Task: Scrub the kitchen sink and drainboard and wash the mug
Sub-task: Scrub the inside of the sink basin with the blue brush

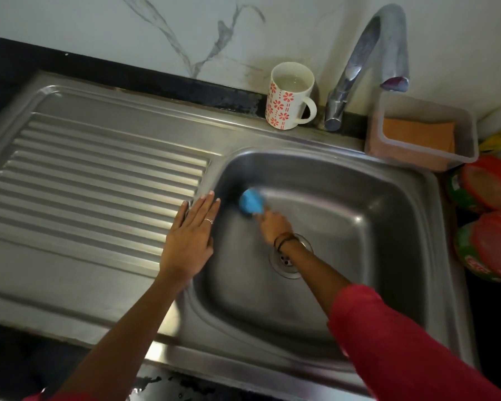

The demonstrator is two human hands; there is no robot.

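We have the right hand (pixel 274 225) down in the sink (pixel 359 198), its grip clamped on a blue scrubber (pixel 251 200) pressed to the far-left wall of the basin; the left hand (pixel 190 237) lies flat, fingers straight and apart from any object, on the sink's left rim where the drainboard (pixel 93 169) begins. The scrubber is blurred, so we cannot tell its long axis; its blue face seems turned up and to the far left, toward the wall it rubs. The mug (pixel 289 95) stands upright on the far rim, just left of the tap (pixel 359 70), handle pointing right, mouth up, with liquid inside. We judge the main risk to be a wide stroke or a lifted elbow knocking the full mug into the basin, spilling or chipping it. The braced left hand could also slip on wet steel. The tub (pixel 422 131) with its orange sponge (pixel 417 133) sits at the far right, well clear.
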